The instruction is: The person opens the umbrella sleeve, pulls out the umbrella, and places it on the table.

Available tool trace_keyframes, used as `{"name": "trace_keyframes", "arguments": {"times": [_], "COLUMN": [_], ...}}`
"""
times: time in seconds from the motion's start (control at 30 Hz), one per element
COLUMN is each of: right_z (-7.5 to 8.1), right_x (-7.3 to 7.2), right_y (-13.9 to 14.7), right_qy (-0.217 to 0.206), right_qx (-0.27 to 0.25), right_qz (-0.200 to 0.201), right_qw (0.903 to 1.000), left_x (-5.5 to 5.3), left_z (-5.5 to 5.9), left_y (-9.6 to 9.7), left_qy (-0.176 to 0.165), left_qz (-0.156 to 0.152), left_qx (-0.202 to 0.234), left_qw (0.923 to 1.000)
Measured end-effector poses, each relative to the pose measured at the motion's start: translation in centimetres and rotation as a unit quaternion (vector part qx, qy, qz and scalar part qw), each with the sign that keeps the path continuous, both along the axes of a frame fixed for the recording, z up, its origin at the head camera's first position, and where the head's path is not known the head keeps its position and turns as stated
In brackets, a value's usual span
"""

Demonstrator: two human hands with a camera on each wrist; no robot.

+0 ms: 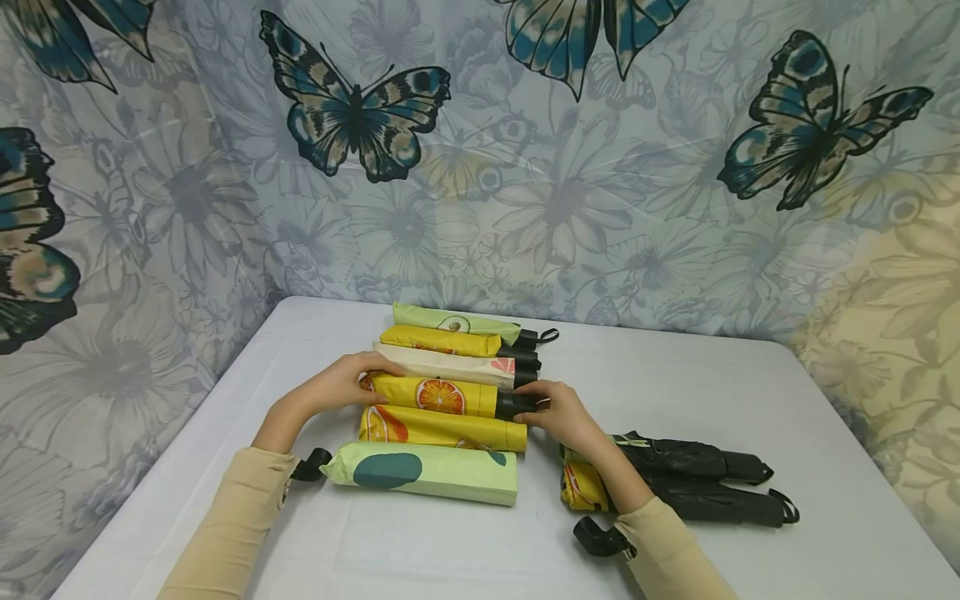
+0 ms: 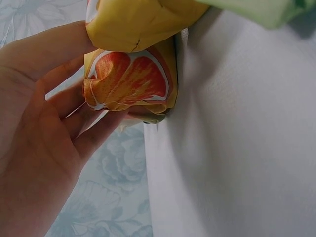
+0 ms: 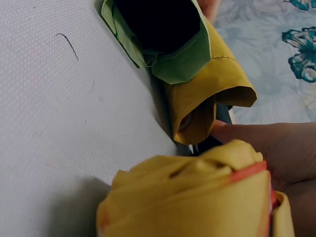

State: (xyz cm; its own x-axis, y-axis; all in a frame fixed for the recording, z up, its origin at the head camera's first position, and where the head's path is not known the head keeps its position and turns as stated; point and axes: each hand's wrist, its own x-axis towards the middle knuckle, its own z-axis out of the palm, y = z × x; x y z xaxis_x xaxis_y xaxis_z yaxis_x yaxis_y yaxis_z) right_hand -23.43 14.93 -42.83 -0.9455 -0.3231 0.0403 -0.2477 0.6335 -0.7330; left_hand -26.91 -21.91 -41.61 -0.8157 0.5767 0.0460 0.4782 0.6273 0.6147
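Several folding umbrellas in printed sleeves lie side by side. My left hand (image 1: 348, 385) holds the left end of a yellow orange-slice umbrella (image 1: 441, 396), thumb on the near side and fingers on the far side. At its black handle (image 1: 512, 406), my right hand (image 1: 564, 415) grips with thumb and fingers. The left wrist view shows the umbrella's printed end (image 2: 131, 79) between thumb and fingers. Just nearer lies another yellow sleeve (image 1: 442, 429), its open end (image 3: 212, 98) facing the right wrist camera. A light green sleeve (image 1: 465, 475) with dark green patches is nearest.
Beyond the held umbrella lie a cream one (image 1: 442, 362), a yellow one (image 1: 442, 340) and a green avocado-print one (image 1: 427, 319). Two black folded umbrellas (image 1: 705, 500), with yellow and green at their left ends, lie under and beside the right forearm. A patterned cloth wall (image 1: 480, 217) rises behind the white table (image 1: 675, 375).
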Motion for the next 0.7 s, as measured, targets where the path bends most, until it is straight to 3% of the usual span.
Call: {"name": "trace_keyframes", "arguments": {"times": [0.2,0.7], "right_z": [0.1,0.4], "right_x": [0.1,0.2], "right_y": [0.4,1.8], "right_qy": [-0.002,-0.024], "right_qx": [-0.007,-0.027], "right_qz": [0.014,-0.005], "right_qw": [0.9999,0.9993], "left_x": [-0.1,0.0], "left_z": [-0.1,-0.1], "left_y": [0.0,-0.2], "left_qy": [-0.005,-0.012], "left_qz": [0.001,0.005], "left_qx": [0.004,0.004], "left_qw": [1.0000,0.9999]}}
